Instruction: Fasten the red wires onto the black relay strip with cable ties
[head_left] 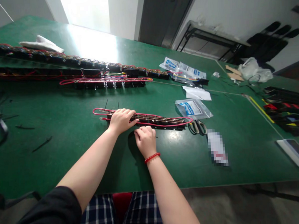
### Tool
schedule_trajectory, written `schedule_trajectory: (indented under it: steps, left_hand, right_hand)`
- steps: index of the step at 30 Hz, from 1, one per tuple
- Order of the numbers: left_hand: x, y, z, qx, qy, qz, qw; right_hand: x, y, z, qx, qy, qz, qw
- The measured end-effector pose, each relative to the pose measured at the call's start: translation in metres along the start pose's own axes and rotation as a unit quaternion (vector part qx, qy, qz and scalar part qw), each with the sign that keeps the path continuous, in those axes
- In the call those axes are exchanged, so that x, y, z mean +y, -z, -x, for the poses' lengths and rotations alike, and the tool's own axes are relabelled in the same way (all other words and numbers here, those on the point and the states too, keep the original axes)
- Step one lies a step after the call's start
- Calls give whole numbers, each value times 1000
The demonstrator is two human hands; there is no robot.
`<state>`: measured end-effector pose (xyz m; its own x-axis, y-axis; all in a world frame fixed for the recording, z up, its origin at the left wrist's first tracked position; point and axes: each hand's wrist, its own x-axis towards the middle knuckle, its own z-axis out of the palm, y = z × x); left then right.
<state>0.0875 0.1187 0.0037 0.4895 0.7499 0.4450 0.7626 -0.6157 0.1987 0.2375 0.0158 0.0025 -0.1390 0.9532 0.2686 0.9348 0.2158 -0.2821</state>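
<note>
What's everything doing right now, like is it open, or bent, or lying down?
Left hand: resting across the black strip
Right hand: fingers curled; what's in them is hidden
Black strip: lying down, left hand on it
Red wire: looped at both ends
Scissors: lying down; can't tell if open
Nearest plastic bag: lying flat
White cloth: crumpled
Red bracelet: worn on right wrist

Tabletop [67,169]: smooth, glossy, glaring at upper left. Red cable loop [191,119], centre: smooth, plastic-looking. Packet [201,111], right of centre: clear, shiny plastic. Sheet [196,93] above it: matt paper. Bag [256,70], upper right: crinkled, translucent plastic. Bracelet [152,157], lower centre: glossy beads.
</note>
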Motion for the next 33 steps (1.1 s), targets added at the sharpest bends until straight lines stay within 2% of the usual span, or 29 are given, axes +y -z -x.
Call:
schedule_trajectory:
  steps: [8, 15, 20, 26, 28, 33]
  left_hand:
    - [1, -3, 0, -2, 12, -6, 1000]
    - [1, -5, 2, -8, 30, 7, 999]
    - [1, -4, 3, -12, 32, -3, 999]
    - [1, -5, 2, -9, 23, -11, 1000]
    - [2, -5, 2, -9, 26, -16, 999]
    - [3, -4, 2, -12, 26, -16, 999]
  right_hand:
    - [-2, -1, 3, 26, 33, 19, 999]
    - [4, 3, 6, 96, -13, -94, 991]
    - [19, 10, 12, 159, -81, -223, 958]
    - [31, 11, 14, 208, -192, -383, 879]
    - [31, 11, 14, 211, -201, -393, 872]
    - [30, 12, 15, 225, -206, -354, 884]
